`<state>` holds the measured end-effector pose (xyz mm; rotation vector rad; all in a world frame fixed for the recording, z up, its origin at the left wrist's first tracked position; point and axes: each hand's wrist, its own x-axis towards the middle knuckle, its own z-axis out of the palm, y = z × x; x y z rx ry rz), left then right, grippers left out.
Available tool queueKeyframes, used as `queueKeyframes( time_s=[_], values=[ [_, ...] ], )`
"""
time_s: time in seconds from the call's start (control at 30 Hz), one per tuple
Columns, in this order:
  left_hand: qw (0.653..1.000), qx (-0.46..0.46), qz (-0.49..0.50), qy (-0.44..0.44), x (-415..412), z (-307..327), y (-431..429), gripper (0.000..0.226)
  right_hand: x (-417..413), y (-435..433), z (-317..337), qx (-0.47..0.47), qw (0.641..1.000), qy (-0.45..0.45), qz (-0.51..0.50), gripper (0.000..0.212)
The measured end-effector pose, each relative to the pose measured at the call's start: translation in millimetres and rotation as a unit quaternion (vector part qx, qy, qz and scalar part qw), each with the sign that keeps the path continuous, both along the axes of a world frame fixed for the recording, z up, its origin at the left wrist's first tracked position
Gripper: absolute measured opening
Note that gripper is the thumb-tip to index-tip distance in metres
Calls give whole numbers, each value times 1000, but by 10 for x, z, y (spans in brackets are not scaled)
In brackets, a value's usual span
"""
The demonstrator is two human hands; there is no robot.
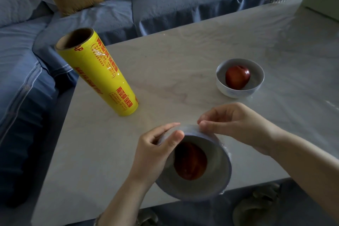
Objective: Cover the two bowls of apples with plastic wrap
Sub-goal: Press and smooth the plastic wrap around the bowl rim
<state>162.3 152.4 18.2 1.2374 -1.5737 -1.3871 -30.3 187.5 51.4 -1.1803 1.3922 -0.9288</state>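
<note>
The yellow roll of plastic wrap point(102, 75), printed in red, stands on end near the table's point(183, 51) left edge, its cardboard core open at the top. A white bowl point(238, 95) sits upright toward the right side, well apart from the roll, with a red apple point(237, 77) in it; whether film covers it is hard to tell. The other bowl point(220, 163), at the near edge, is tipped with its mouth facing the near side. A dark red apple point(190, 163) lies inside, and clear film point(226, 149) is stretched over the mouth, crinkled at the rim.

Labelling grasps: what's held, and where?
Left hand grips the wrapped near bowl at its far-left rim; right hand pinches the plastic wrap at the far rim.
</note>
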Motion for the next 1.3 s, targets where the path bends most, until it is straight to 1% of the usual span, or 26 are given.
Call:
queueKeyframes(
  time_s=[0.03,0.1,0.13,0.2,0.27,0.4,0.43,0.5,0.53,0.63,0.7,0.77,0.83,0.87,0.93,0.97,1.0,1.03,1.1,1.13,1.17,1.2,1.23,1.3],
  values=[
    [1000,-4,-5,-7,13,2,-3,41,-9,-12,28,0,1000,6,-4,32],
    [999,-11,-18,-24,25,23,2,41,-21,-43,45,-6,1000,14,-12,14],
    [999,-13,-20,-29,30,27,6,38,-12,-53,47,-12,1000,16,-16,13],
    [999,-13,-20,-31,36,33,11,28,44,-61,41,-30,999,10,-36,17],
    [999,-16,-32,-35,29,50,18,24,115,-60,26,-61,996,14,-65,18],
    [998,-35,-43,-20,9,91,32,37,209,-67,-78,-110,985,71,-115,15],
    [998,-43,-44,-13,11,100,33,39,221,-73,-99,-118,981,90,-123,15],
    [997,-67,-49,-3,11,121,33,48,225,-94,-130,-125,975,124,-132,17],
    [996,-79,-50,-2,15,125,33,52,219,-109,-137,-124,973,139,-134,18],
    [993,-103,-49,3,33,140,36,53,199,-154,-165,-109,970,179,-125,21],
    [993,-106,-52,14,38,139,40,55,191,-160,-174,-85,973,190,-100,19],
    [992,-111,-52,21,37,128,52,55,189,-158,-152,-41,985,159,-56,17],
    [991,-117,-46,32,25,115,66,56,171,-156,-134,-1,992,119,-38,18],
    [991,-119,-42,39,15,110,74,55,157,-156,-141,10,993,115,-35,18],
    [991,-122,-30,51,-2,101,77,51,123,-146,-161,27,991,131,-16,12],
    [990,-125,-23,55,-5,98,68,48,110,-137,-177,28,990,141,-9,13],
    [990,-128,-16,57,-4,93,55,43,92,-126,-194,18,989,143,-24,14],
    [990,-130,-9,57,4,88,38,40,64,-106,-190,-1,990,126,-66,14],
    [991,-122,5,52,24,73,7,34,-5,-24,-113,-70,979,79,-174,12],
    [992,-115,10,48,31,67,-3,33,-27,31,-56,-110,973,66,-192,12],
    [993,-114,12,41,39,58,-10,33,-30,89,-5,-141,973,57,-175,10],
    [993,-116,12,35,40,52,-12,33,-8,144,38,-158,977,54,-129,9],
    [992,-119,13,29,42,45,-14,33,30,188,51,-164,981,74,-69,14],
    [992,-121,14,21,39,44,-9,33,103,227,4,-158,974,162,27,38]
  ],
)
